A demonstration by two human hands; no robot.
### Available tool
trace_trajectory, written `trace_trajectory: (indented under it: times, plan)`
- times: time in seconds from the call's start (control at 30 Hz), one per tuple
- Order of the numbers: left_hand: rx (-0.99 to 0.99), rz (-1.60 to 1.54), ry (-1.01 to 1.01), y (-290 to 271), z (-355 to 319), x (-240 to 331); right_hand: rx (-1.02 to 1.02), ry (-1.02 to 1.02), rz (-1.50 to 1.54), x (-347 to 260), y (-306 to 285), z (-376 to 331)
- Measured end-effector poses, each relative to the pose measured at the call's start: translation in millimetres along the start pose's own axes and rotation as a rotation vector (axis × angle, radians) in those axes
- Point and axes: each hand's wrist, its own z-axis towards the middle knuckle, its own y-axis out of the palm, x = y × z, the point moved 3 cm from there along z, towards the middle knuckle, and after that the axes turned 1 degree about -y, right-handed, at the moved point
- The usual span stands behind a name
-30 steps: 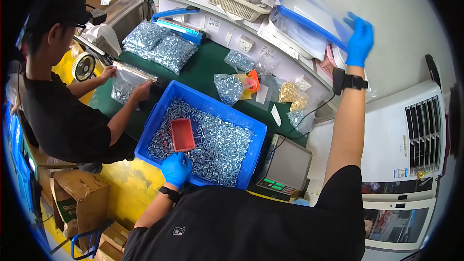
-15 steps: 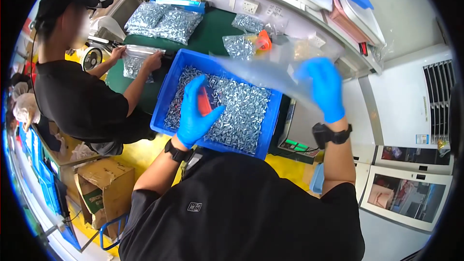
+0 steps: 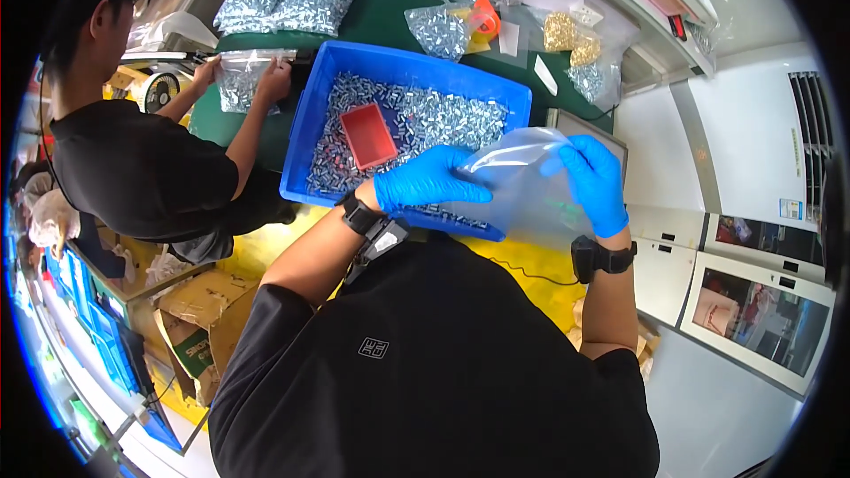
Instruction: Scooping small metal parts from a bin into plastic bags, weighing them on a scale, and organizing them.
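Green table [image 3: 383,13] with a blue tub [image 3: 310,124]; over its near right corner, clear plastic bag [image 3: 522,190], pinched in the right hand [image 3: 595,181]. Left hand [image 3: 425,181] at the bag's left edge, grip impossible to tell. In the tub: red tray [image 3: 368,137], metal pieces [image 3: 443,119].

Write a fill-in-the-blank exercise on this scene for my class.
The tray resting on metal pieces inside the blue bin is coloured ____.
The glove on the camera wearer's right hand, which holds a clear plastic bag, is coloured ____.
The co-worker holds a bag of metal pieces using this many hands: ____.
The worktop beyond the bin is coloured ____.
Missing words: red; blue; two; green.
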Motion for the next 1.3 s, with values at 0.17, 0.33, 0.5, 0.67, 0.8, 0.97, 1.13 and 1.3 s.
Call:
trace_trajectory:
  times: [0.17, 0.33, 0.5, 0.67, 0.8, 0.97, 1.13, 1.3]
  plan:
    - [0.151, -0.281, -0.017, -9.5, -10.0, -5.5, -0.070, 0.181, 0.219, 11.4, -1.8, -10.4]
    - [0.291, -0.832, 0.068, -38.9, -27.6, -15.8, -0.261, 0.241, 0.308, 51.6, 11.0, -18.0]
    - [0.301, -0.898, 0.072, -42.6, -35.8, -34.4, -0.156, 0.266, 0.422, 99.9, 30.9, -15.6]
    - [0.554, -0.668, -0.090, -57.7, -36.2, -86.6, -0.107, 0.271, 0.401, 70.2, 41.1, -7.1]
    - [0.865, 0.245, -0.203, -60.5, -29.4, -104.4, -0.065, 0.117, 0.105, 53.2, 55.5, 12.2]
    - [0.592, -0.183, 0.022, -19.5, -10.8, -59.7, -0.190, -0.125, -0.367, 37.6, 117.1, 34.2]
    - [0.993, 0.095, -0.170, -54.3, -23.3, -102.5, -0.182, -0.147, -0.412, 62.9, 129.9, 43.4]
    - [0.760, 0.040, -0.236, -53.8, -46.5, -111.1, -0.048, 0.296, -0.223, 103.3, 91.3, 55.1]
